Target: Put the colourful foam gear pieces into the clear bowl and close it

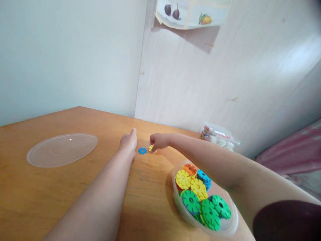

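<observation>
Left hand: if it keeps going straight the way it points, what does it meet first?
Nothing close, it seems. The left hand points across the table toward the wall; the blue disc lies just right of that line. Depth is hard to judge.

Seen from above on a wooden counter [50,194], toward its far edge: left hand [129,142] lying flat, fingers stretched out, just beside a small blue notched plastic disc [142,150]. Right hand [158,141] pinching a small yellow notched plastic disc [151,148], held at the counter top just right of the blue one. Near the right edge, under the right forearm, a clear round plastic tub [230,225] holding yellow, green, blue and orange notched discs [198,194]. Toward the left edge, a clear round plastic lid [61,149] lying flat. At the far right corner, a clear plastic box [220,136] against the wall.
</observation>
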`<action>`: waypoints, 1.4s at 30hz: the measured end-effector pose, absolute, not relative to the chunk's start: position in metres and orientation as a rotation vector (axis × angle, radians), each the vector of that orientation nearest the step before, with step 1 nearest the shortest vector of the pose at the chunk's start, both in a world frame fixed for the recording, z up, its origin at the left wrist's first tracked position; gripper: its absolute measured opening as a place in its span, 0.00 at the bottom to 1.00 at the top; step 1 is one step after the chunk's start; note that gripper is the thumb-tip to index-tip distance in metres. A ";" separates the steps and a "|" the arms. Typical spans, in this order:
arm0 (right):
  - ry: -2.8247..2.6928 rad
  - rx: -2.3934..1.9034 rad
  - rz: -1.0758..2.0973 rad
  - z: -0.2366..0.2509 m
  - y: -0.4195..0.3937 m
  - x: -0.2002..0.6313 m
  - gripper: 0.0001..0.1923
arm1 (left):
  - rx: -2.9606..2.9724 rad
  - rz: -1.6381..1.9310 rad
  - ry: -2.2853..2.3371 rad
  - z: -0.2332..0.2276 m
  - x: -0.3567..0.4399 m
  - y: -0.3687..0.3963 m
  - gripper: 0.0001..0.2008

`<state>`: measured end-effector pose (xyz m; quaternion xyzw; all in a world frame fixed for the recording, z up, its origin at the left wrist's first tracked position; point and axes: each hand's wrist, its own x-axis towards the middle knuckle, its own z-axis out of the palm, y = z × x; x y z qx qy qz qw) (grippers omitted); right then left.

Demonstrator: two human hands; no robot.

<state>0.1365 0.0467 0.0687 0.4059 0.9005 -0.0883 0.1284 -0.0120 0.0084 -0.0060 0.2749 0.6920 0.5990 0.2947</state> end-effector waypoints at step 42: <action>2.866 1.396 -0.757 0.126 -0.064 0.249 0.09 | 0.590 1.610 1.769 0.011 -0.005 -0.004 0.15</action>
